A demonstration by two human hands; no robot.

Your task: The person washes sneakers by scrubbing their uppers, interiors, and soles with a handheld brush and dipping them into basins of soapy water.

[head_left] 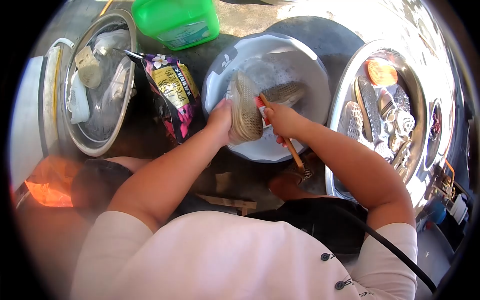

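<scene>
We clasp pale shoe (243, 107) in left hand (220, 120), hold it over white basin (311, 65); right hand (286, 122) wraps round wooden-handled brush (295, 154), bristles at shoe's side. Second shoe (289, 93) lies in sudsy basin. Printed bag (172, 92) sits just left, green jug (177, 22) beyond. Metal tubs flank us: left tub (92, 150) holding pale items, right tub (345, 82) shoes and orange object (381, 73).
</scene>
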